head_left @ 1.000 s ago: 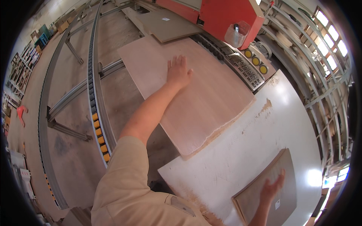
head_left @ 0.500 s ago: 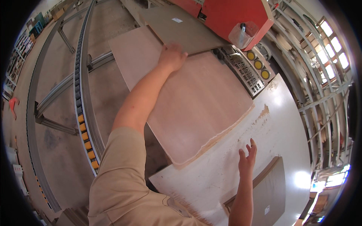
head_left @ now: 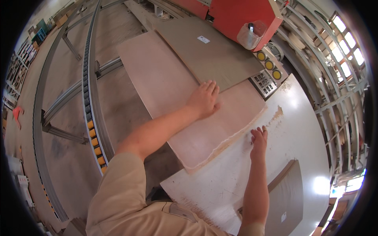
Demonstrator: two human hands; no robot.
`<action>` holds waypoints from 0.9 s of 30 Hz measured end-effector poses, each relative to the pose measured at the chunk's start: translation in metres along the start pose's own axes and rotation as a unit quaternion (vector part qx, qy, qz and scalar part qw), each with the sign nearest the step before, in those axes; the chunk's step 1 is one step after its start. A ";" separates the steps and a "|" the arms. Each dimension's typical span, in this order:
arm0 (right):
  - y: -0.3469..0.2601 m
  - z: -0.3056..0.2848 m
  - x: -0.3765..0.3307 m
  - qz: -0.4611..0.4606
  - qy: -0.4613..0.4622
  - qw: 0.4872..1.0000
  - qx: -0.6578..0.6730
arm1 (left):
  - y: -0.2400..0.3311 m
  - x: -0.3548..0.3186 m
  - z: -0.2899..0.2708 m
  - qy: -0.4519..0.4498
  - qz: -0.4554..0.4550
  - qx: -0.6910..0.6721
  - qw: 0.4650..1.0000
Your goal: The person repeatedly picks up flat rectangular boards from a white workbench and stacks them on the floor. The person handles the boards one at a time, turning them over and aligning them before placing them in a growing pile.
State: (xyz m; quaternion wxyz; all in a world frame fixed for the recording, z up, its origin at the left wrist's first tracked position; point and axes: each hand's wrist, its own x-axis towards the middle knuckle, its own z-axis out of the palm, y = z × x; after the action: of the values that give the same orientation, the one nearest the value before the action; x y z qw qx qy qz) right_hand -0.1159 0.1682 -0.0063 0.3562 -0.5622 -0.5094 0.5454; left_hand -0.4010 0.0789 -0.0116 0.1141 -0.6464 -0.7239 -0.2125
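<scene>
My left hand [head_left: 204,101] lies at the near left corner of a grey-brown panel [head_left: 220,53] with a small white label. Its fingers are stretched over the panel's corner, the thumb apart from them. The panel rests partly on a larger pinkish-tan board [head_left: 212,133] with a rough, pale near edge. Over the white tabletop [head_left: 220,188], my right hand [head_left: 259,139] is open and holds nothing, its fingers loosely bent. Beside the right forearm, another grey-brown panel [head_left: 289,192] lies on the tabletop.
A red machine housing [head_left: 244,19] with a clear plastic holder [head_left: 250,37] stands at the far side, near round yellow parts [head_left: 269,64] and a slotted metal plate [head_left: 264,83]. A roller conveyor rail [head_left: 87,94] runs along the left. Metal racks [head_left: 315,51] line the right.
My left hand and the labelled panel have moved toward me and to the right, covering more of the tan board and slotted plate. My right hand has risen slightly farther over the tabletop.
</scene>
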 end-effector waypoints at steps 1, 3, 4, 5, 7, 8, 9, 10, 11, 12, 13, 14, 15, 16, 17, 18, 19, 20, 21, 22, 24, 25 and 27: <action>0.000 0.009 0.001 0.001 -0.001 1.000 0.025 | 0.012 -0.005 -0.001 0.002 0.007 -0.001 1.000; -0.001 0.024 0.001 0.017 -0.027 0.996 0.086 | 0.037 -0.013 0.000 -0.013 0.024 -0.009 1.000; -0.002 0.030 0.001 0.006 -0.042 0.995 0.092 | 0.048 -0.016 0.000 -0.008 0.028 -0.018 0.999; -0.002 0.035 0.002 0.012 -0.049 0.994 0.092 | 0.060 -0.020 0.001 -0.005 0.032 -0.027 0.999; 0.000 0.041 0.004 0.027 -0.029 0.996 0.083 | 0.080 -0.027 0.003 0.001 0.047 -0.046 0.998; 0.002 0.042 0.005 0.036 -0.014 0.995 0.094 | 0.090 -0.030 0.004 0.004 0.055 -0.056 0.997; 0.005 0.043 0.008 0.033 -0.007 0.994 0.102 | 0.099 -0.033 0.004 0.014 0.064 -0.067 0.996; 0.008 0.043 0.011 0.049 -0.011 0.989 0.141 | 0.108 -0.036 0.004 0.003 0.075 -0.071 0.995; 0.012 0.041 0.015 0.070 -0.025 0.980 0.184 | 0.116 -0.039 0.003 0.001 0.085 -0.076 0.994; 0.017 0.040 0.018 0.086 -0.035 0.971 0.222 | 0.125 -0.041 0.002 -0.003 0.100 -0.083 0.991; 0.021 0.037 0.021 0.099 -0.046 0.959 0.260 | 0.134 -0.044 0.001 -0.006 0.108 -0.099 0.989; 0.025 0.035 0.024 0.094 -0.059 0.951 0.287 | 0.143 -0.046 0.000 -0.012 0.121 -0.116 0.986; 0.029 0.030 0.024 0.076 -0.027 0.969 0.234 | 0.153 -0.049 -0.002 -0.044 0.136 -0.129 0.981; 0.033 0.024 0.023 0.060 0.007 0.982 0.180 | 0.165 -0.052 -0.002 -0.055 0.137 -0.145 0.978; 0.035 0.015 0.019 0.037 0.046 0.989 0.133 | 0.174 -0.056 -0.002 -0.034 0.132 -0.206 0.969; 0.036 0.006 0.013 0.058 0.027 0.985 0.160 | 0.183 -0.061 0.000 -0.055 0.135 -0.258 0.955; 0.037 -0.005 0.003 0.067 0.014 0.978 0.198 | 0.187 -0.065 0.002 -0.055 0.144 -0.322 0.934; 0.034 -0.019 -0.008 0.071 0.003 0.969 0.235 | 0.185 -0.068 0.005 -0.110 0.103 -0.403 0.903; 0.030 -0.035 -0.020 0.085 0.023 0.960 0.266 | 0.177 -0.068 0.009 -0.115 0.090 -0.497 0.856; 0.027 -0.046 -0.035 0.058 0.038 0.960 0.270 | 0.160 -0.065 0.013 -0.063 0.068 -0.419 0.903; 0.014 -0.073 -0.064 0.030 0.061 0.976 0.208 | 0.102 -0.045 0.021 0.051 -0.061 -0.374 0.924; 0.008 -0.087 -0.082 0.029 0.079 0.980 0.180 | 0.063 -0.028 0.023 0.104 -0.114 -0.316 0.936; -0.002 -0.114 -0.121 0.067 0.112 0.971 0.203 | -0.022 0.008 0.019 0.120 -0.246 -0.214 0.938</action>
State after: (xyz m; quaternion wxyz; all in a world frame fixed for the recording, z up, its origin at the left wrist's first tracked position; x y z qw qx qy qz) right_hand 0.0086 0.0699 0.0432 0.4802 -0.5687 -0.3064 0.5934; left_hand -0.4219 0.0928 -0.0284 0.0032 -0.4272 -0.7784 -0.4599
